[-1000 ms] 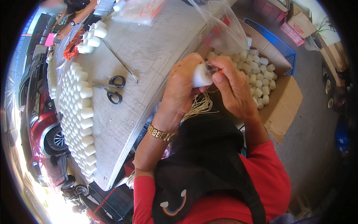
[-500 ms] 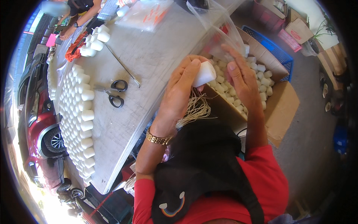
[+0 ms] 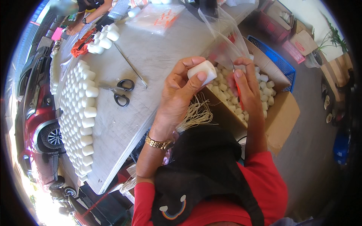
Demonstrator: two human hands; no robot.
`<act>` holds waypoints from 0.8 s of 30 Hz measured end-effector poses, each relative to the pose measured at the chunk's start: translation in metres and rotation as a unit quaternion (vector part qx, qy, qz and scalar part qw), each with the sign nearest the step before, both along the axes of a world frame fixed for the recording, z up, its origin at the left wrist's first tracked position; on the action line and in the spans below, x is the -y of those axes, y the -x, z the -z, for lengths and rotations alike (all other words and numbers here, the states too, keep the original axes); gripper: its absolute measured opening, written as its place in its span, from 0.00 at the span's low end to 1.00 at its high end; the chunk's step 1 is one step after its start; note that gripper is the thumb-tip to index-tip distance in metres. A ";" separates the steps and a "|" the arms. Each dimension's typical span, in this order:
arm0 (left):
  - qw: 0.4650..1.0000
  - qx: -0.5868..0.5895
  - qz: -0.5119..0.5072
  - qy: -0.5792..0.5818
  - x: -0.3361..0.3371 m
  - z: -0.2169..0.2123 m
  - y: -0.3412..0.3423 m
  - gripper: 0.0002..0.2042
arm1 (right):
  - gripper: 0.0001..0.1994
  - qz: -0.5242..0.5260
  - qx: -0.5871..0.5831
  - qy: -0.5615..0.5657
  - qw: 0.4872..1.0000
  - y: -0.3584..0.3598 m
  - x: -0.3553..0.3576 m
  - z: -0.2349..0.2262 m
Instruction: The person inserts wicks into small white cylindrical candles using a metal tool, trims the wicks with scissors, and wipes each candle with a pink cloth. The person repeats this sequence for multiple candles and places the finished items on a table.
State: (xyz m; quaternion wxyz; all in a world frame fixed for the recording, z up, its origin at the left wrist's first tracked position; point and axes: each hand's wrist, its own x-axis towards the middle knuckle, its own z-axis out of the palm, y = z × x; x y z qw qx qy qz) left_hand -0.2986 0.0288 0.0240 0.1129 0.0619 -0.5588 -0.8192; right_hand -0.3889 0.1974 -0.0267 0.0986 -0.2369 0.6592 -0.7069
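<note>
The left hand [image 3: 178, 87] grips a white cylinder [image 3: 206, 68], the right hand [image 3: 249, 86] a red-handled tool [image 3: 239, 92] partly hidden in its grasp.

The right grip [image 3: 247, 83] partly hides a red tool [image 3: 241, 98]; the top edge crops a co-worker's arm [image 3: 98, 13].

**My small workshop, open to the daylight**

I am in a small hand-work workshop. Rows of matching white cylinders [image 3: 88, 122] line my long grey worktable [image 3: 113, 132] at nine o'clock, with scissors [image 3: 116, 89] at ten. A cardboard box [image 3: 283, 122] full of pale pieces stands at two. Between ten and eleven sits a co-worker [image 3: 98, 14]. I wear a black apron [image 3: 203, 169]; beyond the table, at nine, a red vehicle [image 3: 33, 121] shows in daylight.
</note>
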 end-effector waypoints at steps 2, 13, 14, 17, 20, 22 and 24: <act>1.000 -0.013 0.001 -0.008 0.006 -0.003 -0.006 0.20 | 0.13 0.122 -0.143 -0.123 0.974 0.014 0.004 0.011; 0.986 -0.049 0.048 -0.153 0.024 -0.005 -0.034 0.20 | 0.18 -0.023 -0.185 -0.124 0.975 -0.020 0.009 -0.021; 0.990 -0.040 0.036 -0.132 0.023 -0.006 -0.035 0.20 | 0.19 -0.042 -0.206 -0.119 0.970 -0.028 0.012 -0.027; 0.994 -0.020 0.008 -0.103 0.018 -0.007 -0.037 0.19 | 0.20 -0.102 -0.201 -0.103 0.969 -0.043 0.019 -0.041; 0.994 -0.009 -0.001 -0.107 0.016 -0.008 -0.038 0.19 | 0.20 -0.113 -0.212 -0.071 0.968 -0.049 0.026 -0.047; 0.994 -0.001 -0.011 -0.109 0.016 -0.009 -0.039 0.18 | 0.21 -0.108 -0.225 -0.064 0.966 -0.051 0.028 -0.050; 0.994 -0.006 -0.009 -0.112 0.016 -0.010 -0.039 0.18 | 0.21 -0.114 -0.223 -0.071 0.965 -0.052 0.028 -0.051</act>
